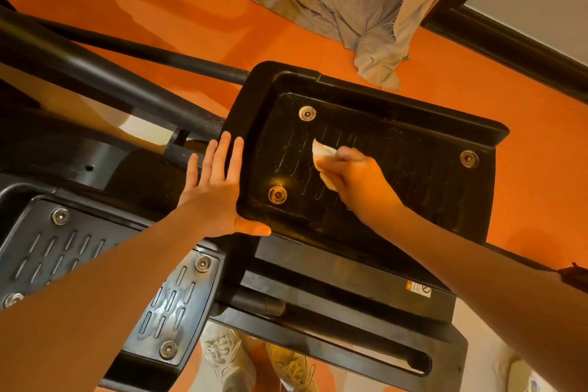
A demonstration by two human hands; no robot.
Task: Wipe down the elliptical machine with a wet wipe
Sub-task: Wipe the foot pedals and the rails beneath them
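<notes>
2 hands work on 1 pedal: the right pedal [366, 169] of the elliptical machine [95, 149] lies directly in front of the person, and its long axis runs from the lower left to the upper right of the view. The right hand [356, 183] is on the ribbed middle of this pedal, fingers curled around a crumpled wet wipe [321, 156] and pressing it on the grooves. The left hand [216, 188] is flat and wide, fingers straight, resting against the pedal's left rim with the thumb under the near corner; it seems to steady the pedal. I judge the right hand is nearer to the unwiped part, which extends toward the far bolt [469, 158], so the next strokes should probably follow the long axis to that side. Both forearms reach forward, the right one more extended.
</notes>
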